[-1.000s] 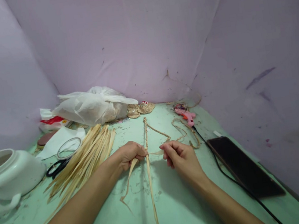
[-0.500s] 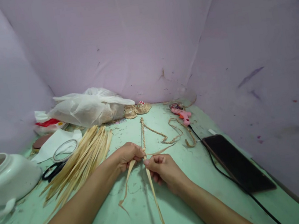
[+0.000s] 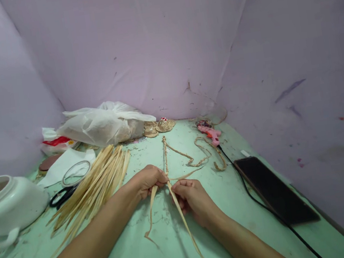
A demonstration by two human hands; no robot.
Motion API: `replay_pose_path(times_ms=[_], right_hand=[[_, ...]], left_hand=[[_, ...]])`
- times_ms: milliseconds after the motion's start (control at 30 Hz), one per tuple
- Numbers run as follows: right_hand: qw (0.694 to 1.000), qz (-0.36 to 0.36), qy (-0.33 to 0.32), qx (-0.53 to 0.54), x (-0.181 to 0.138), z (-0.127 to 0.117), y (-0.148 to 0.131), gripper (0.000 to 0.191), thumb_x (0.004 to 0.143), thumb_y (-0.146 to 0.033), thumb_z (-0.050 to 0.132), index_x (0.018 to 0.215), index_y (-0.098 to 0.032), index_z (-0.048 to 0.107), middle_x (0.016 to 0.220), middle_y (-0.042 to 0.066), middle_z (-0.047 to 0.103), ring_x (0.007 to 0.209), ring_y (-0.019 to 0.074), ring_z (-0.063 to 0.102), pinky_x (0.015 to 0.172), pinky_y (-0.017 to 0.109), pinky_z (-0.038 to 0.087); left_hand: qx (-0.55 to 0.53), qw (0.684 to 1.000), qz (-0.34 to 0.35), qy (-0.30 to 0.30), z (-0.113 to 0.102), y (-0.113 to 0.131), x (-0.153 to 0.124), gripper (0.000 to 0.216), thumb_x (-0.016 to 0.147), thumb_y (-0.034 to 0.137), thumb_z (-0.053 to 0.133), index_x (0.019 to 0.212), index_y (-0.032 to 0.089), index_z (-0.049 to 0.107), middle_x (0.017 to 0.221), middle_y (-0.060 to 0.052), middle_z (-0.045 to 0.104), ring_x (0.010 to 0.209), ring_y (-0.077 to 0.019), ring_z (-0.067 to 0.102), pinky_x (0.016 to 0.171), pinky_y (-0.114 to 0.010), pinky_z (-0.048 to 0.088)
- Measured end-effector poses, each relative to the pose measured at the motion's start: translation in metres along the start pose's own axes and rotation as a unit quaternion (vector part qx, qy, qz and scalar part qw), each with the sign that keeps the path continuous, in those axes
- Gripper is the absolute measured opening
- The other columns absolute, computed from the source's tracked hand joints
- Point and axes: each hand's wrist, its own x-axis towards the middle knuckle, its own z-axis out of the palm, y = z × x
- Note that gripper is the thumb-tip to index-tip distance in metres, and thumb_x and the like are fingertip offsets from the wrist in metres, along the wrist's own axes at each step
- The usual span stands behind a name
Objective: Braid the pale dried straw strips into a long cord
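A thin braided straw cord [image 3: 165, 155] runs down the middle of the green table; its other length winds off to the right. My left hand [image 3: 150, 180] is closed, pinching the cord's near end between thumb and fingers. One loose straw strip [image 3: 152, 213] hangs below that hand, and another points right across the table. My right hand [image 3: 190, 194] sits just to the right with fingers curled, closed on a long pale straw strip [image 3: 185, 223] that trails toward me. Its fingertips are partly hidden.
To the left lie a straw bundle [image 3: 92, 189], black-handled scissors [image 3: 61, 198], a tape roll [image 3: 75, 172] and a white pot [image 3: 25, 201]. A plastic bag [image 3: 104, 123] is at the back. On the right are a pink glue gun [image 3: 210, 134], its black cable [image 3: 248, 195] and a dark phone-like slab [image 3: 275, 189].
The long strip at my right hand has swung to the right at its lower end. The strip below my left hand has shifted slightly right. Both hands stay nearly in place.
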Motion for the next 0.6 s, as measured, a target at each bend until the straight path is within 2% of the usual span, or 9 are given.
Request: replay_pose_path(times_ms=[100, 200, 333, 467, 533, 600], right_hand=[[0.991, -0.090, 0.006, -0.095, 0.002, -0.004, 0.003, 0.019, 0.064, -0.023, 0.046, 0.047, -0.016, 0.042, 0.039, -0.006, 0.037, 0.037, 0.0052, 0.030, 0.038, 0.019, 0.022], [0.963, -0.180, 0.015, -0.202, 0.002, -0.009, 0.006, 0.024, 0.068, -0.023, 0.043, 0.045, -0.016, 0.036, 0.042, -0.005, 0.031, 0.042, 0.0057, 0.028, 0.041, 0.019, 0.021], [0.894, -0.318, 0.055, -0.311, -0.010, -0.009, 0.007, 0.022, 0.065, -0.018, 0.043, 0.044, -0.016, 0.035, 0.043, -0.005, 0.030, 0.042, 0.0053, 0.028, 0.042, 0.019, 0.021], [0.826, -0.466, 0.064, -0.310, -0.024, -0.005, 0.007, 0.021, 0.061, -0.014, 0.045, 0.044, -0.016, 0.034, 0.042, -0.006, 0.029, 0.039, 0.0038, 0.027, 0.041, 0.019, 0.020], [0.833, -0.464, 0.105, -0.283, -0.024, -0.007, 0.006, 0.027, 0.066, -0.016, 0.044, 0.043, -0.016, 0.029, 0.042, -0.006, 0.024, 0.039, 0.0041, 0.025, 0.041, 0.020, 0.019], [0.876, -0.380, 0.148, -0.258, -0.019, -0.009, 0.004, 0.033, 0.073, -0.020, 0.040, 0.043, -0.017, 0.028, 0.041, -0.005, 0.023, 0.040, 0.0049, 0.025, 0.042, 0.020, 0.020]], left_hand=[[-0.004, 1.000, -0.004, 0.011, 0.003, -0.001, 0.003, 0.014, 0.050, 0.010, 0.051, 0.044, 0.015, 0.039, 0.034, 0.006, 0.026, 0.033, -0.0032, 0.016, 0.036, -0.020, 0.010], [-0.012, 1.000, -0.010, 0.027, 0.007, 0.000, 0.002, 0.016, 0.049, 0.007, 0.050, 0.043, 0.015, 0.037, 0.032, 0.006, 0.025, 0.032, -0.0029, 0.017, 0.036, -0.020, 0.009], [0.001, 0.998, -0.028, 0.052, 0.010, 0.003, -0.002, 0.017, 0.050, 0.007, 0.049, 0.042, 0.015, 0.036, 0.031, 0.007, 0.024, 0.030, -0.0032, 0.017, 0.035, -0.020, 0.009], [0.046, 0.996, -0.028, 0.067, 0.008, 0.002, -0.002, 0.011, 0.051, 0.009, 0.049, 0.046, 0.015, 0.041, 0.032, 0.006, 0.030, 0.029, -0.0039, 0.019, 0.033, -0.020, 0.009], [0.049, 0.997, -0.027, 0.044, 0.005, 0.000, 0.000, 0.009, 0.050, 0.010, 0.049, 0.047, 0.015, 0.042, 0.033, 0.006, 0.030, 0.029, -0.0041, 0.019, 0.033, -0.020, 0.009], [0.028, 0.999, -0.030, 0.008, 0.002, -0.002, 0.002, 0.011, 0.050, 0.010, 0.049, 0.046, 0.015, 0.040, 0.033, 0.007, 0.027, 0.030, -0.0036, 0.017, 0.033, -0.019, 0.009]])
